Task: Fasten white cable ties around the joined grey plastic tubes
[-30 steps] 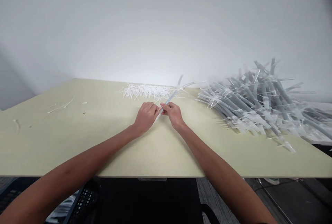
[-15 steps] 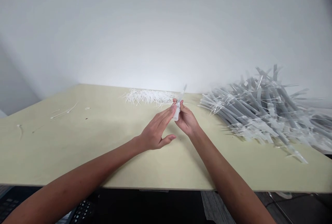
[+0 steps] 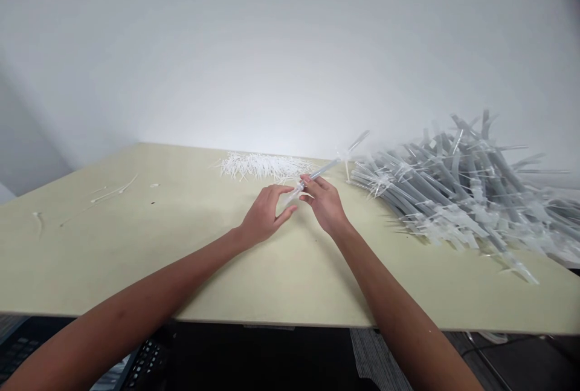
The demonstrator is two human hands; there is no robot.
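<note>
The right hand [image 3: 327, 206] is pinching the tube [image 3: 324, 169] between thumb and fingers, and the tube is slanting up and away from it, over the table [image 3: 290, 270]. The left hand [image 3: 263, 216] is facing it from the other side — its thumb and forefinger are standing apart around the pale near end [image 3: 291, 196], with the forefinger tip reaching right up to it; whether that tip is touching, I cannot tell. Beyond the right hand, a whitish joint [image 3: 344, 155] is sitting on the tube, with a thin tail hanging from it. The step in hand seems to be handling the near end: the right hand is doing the holding, while the left is having its fingers free for finer work. The next move is calling, I would judge, for a steady pinch from the right hand and a light, well-placed one from the left — without the tube's far part catching on the heap [image 3: 444, 179] lying to the right of the right hand. Beyond the left hand, white ties [image 3: 267, 166] are lying in a loose pile, and a few strays [image 3: 115, 190] are lying well to its left.
</note>
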